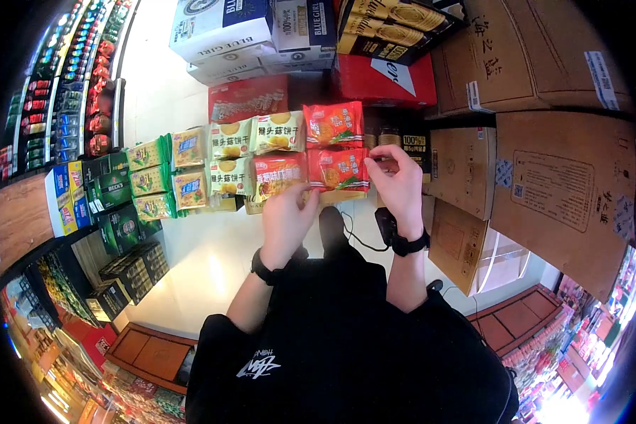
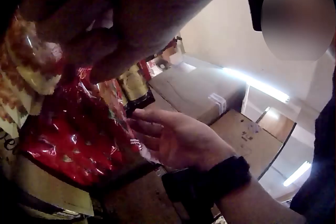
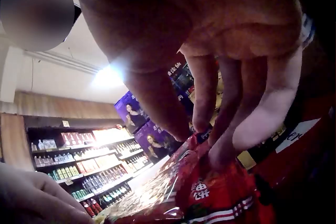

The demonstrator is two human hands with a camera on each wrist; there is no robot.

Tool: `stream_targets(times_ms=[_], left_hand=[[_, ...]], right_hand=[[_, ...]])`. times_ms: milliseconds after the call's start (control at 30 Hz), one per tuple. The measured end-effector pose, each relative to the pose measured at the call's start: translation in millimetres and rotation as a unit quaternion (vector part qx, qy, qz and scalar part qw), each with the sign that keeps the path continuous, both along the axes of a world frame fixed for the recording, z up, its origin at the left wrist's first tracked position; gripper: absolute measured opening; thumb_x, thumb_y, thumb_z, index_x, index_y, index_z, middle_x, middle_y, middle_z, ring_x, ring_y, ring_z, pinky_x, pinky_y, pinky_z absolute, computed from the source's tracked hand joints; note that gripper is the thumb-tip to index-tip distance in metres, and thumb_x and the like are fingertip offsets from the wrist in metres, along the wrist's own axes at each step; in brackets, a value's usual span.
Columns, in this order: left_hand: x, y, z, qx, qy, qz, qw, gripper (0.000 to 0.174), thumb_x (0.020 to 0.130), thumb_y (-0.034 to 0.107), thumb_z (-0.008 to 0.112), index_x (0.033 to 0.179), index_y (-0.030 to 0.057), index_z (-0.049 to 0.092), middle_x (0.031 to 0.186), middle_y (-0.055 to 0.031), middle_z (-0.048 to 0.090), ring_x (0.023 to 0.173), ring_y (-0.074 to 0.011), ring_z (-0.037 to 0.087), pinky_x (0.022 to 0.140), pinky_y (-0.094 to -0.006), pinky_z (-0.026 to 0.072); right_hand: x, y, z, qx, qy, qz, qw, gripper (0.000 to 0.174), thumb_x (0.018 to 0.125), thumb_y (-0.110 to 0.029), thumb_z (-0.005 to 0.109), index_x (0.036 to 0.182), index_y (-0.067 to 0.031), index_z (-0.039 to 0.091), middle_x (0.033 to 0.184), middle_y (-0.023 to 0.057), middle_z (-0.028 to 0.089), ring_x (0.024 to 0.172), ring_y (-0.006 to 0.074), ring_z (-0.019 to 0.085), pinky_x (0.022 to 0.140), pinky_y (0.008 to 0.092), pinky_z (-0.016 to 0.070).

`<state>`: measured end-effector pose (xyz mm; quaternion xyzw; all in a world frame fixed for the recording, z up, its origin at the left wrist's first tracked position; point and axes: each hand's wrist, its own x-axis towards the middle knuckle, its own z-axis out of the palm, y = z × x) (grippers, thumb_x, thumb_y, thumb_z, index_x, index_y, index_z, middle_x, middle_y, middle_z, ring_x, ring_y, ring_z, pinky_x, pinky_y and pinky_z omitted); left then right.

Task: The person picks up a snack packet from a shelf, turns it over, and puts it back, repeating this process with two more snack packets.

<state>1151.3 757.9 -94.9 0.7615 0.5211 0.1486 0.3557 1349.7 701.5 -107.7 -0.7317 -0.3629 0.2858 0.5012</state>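
Two red biscuit packets lie one above the other at the right end of rows of packets in the head view. At the lower red biscuit packet (image 1: 338,169), my left hand (image 1: 287,220) has its thumb and index finger at the near left corner. My right hand (image 1: 397,185) pinches the right edge of the same packet. Its thumb and fingertips meet on the crinkled red wrapper (image 3: 226,195) in the right wrist view. Above lies the other red biscuit packet (image 1: 332,125). Left of the hands are an orange-red packet (image 1: 279,173) and pale yellow-green biscuit packets (image 1: 275,133).
Further left lie orange-and-blue packets (image 1: 189,192) and green packets (image 1: 148,180). Blue Girl cartons (image 1: 222,32) and a red box (image 1: 385,79) stand behind. Brown cartons (image 1: 569,187) are stacked on the right. Shelves of bottles (image 1: 67,85) line the far left.
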Motion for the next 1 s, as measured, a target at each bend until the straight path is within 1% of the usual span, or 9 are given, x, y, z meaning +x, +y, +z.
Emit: stream_targets(times_ms=[67, 167, 233, 333, 467, 733, 767, 900, 1000], left_hand=[[-1.9, 0.8, 4.4, -0.008, 0.007, 0.003, 1.0, 0.016, 0.083, 0.022, 0.068, 0.089, 0.0079, 0.071, 0.051, -0.0086, 0.056, 0.045, -0.0262, 0.056, 0.046, -0.0365, 0.0432], [-5.7, 0.7, 11.1, -0.005, 0.008, 0.001, 1.0, 0.014, 0.084, 0.02, 0.067, 0.088, 0.0065, 0.07, 0.05, -0.0082, 0.055, 0.043, -0.0236, 0.054, 0.045, -0.0352, 0.0413], [-9.0, 0.3, 10.7, 0.005, -0.011, 0.006, 1.0, 0.014, 0.085, 0.017, 0.068, 0.086, 0.0032, 0.068, 0.048, -0.0071, 0.052, 0.04, -0.0185, 0.049, 0.044, -0.0323, 0.0383], [-15.5, -0.4, 10.7, 0.012, -0.03, 0.008, 0.999, 0.013, 0.085, 0.016, 0.068, 0.086, 0.0028, 0.067, 0.048, -0.0072, 0.052, 0.04, -0.0182, 0.05, 0.044, -0.0315, 0.0377], [-24.4, -0.1, 11.9, 0.007, -0.043, 0.021, 0.999, 0.012, 0.084, 0.019, 0.066, 0.084, 0.0076, 0.068, 0.051, -0.0101, 0.056, 0.044, -0.026, 0.055, 0.044, -0.0363, 0.0412], [-41.2, -8.9, 14.3, 0.024, -0.099, 0.077, 0.992, 0.011, 0.084, 0.016, 0.066, 0.082, 0.0052, 0.067, 0.05, -0.0093, 0.054, 0.042, -0.0217, 0.053, 0.044, -0.0336, 0.0395], [-44.3, -14.0, 11.0, 0.045, -0.135, 0.081, 0.987, 0.014, 0.088, 0.01, 0.064, 0.088, -0.0035, 0.064, 0.056, -0.0046, 0.058, 0.05, -0.0053, 0.047, 0.046, -0.0236, 0.0358], [-57.5, -36.8, 34.4, 0.021, -0.101, 0.142, 0.985, 0.014, 0.089, 0.01, 0.064, 0.089, -0.0039, 0.065, 0.059, -0.0029, 0.06, 0.052, -0.005, 0.048, 0.049, -0.0225, 0.0377], [-76.7, -57.4, 30.3, 0.064, -0.142, 0.207, 0.966, 0.011, 0.085, 0.013, 0.066, 0.086, 0.0023, 0.068, 0.053, -0.0094, 0.057, 0.044, -0.0153, 0.052, 0.047, -0.0287, 0.0401]], right_hand=[[0.2, -0.5, -7.1, 0.007, -0.017, -0.009, 1.0, 0.014, 0.083, -0.005, 0.069, 0.096, -0.0009, 0.064, 0.085, 0.0037, 0.068, 0.074, 0.0083, 0.064, 0.066, 0.0225, 0.0495], [0.4, 0.0, -5.6, 0.001, -0.054, -0.028, 0.998, 0.013, 0.081, -0.011, 0.07, 0.09, -0.0012, 0.066, 0.083, 0.0114, 0.069, 0.07, 0.0181, 0.065, 0.066, 0.0294, 0.0512], [-1.3, 0.0, 0.4, -0.003, -0.041, -0.036, 0.999, 0.013, 0.081, -0.011, 0.069, 0.088, -0.001, 0.066, 0.081, 0.0112, 0.068, 0.068, 0.018, 0.064, 0.065, 0.0292, 0.0507], [-4.5, -0.3, 8.2, -0.007, -0.037, -0.04, 0.998, 0.012, 0.08, -0.011, 0.07, 0.086, -0.0006, 0.065, 0.077, 0.0106, 0.067, 0.066, 0.016, 0.063, 0.064, 0.0283, 0.0496], [-10.8, -0.6, 17.3, -0.005, -0.029, -0.049, 0.998, 0.012, 0.08, -0.01, 0.07, 0.084, -0.0001, 0.064, 0.071, 0.0094, 0.065, 0.062, 0.0116, 0.059, 0.06, 0.0265, 0.0475], [-28.7, -9.7, 41.7, 0.018, -0.061, -0.036, 0.997, 0.029, 0.08, -0.009, 0.071, 0.066, -0.0011, 0.046, 0.056, 0.0029, 0.044, 0.052, 0.0089, 0.037, 0.049, 0.0269, 0.0345], [-30.5, -11.8, 43.8, 0.033, -0.059, -0.023, 0.997, 0.03, 0.08, -0.009, 0.07, 0.066, -0.0013, 0.045, 0.055, 0.0028, 0.042, 0.052, 0.0086, 0.036, 0.049, 0.0269, 0.0334], [-43.9, -16.3, 59.3, 0.071, -0.03, 0.019, 0.997, 0.038, 0.083, -0.005, 0.067, 0.063, -0.0031, 0.035, 0.056, -0.002, 0.03, 0.055, 0.0055, 0.028, 0.048, 0.0256, 0.0254], [-54.1, -16.0, 67.6, 0.108, -0.035, 0.066, 0.991, 0.04, 0.086, -0.005, 0.064, 0.063, -0.0046, 0.031, 0.058, -0.0046, 0.027, 0.057, 0.0048, 0.026, 0.049, 0.0256, 0.0233]])
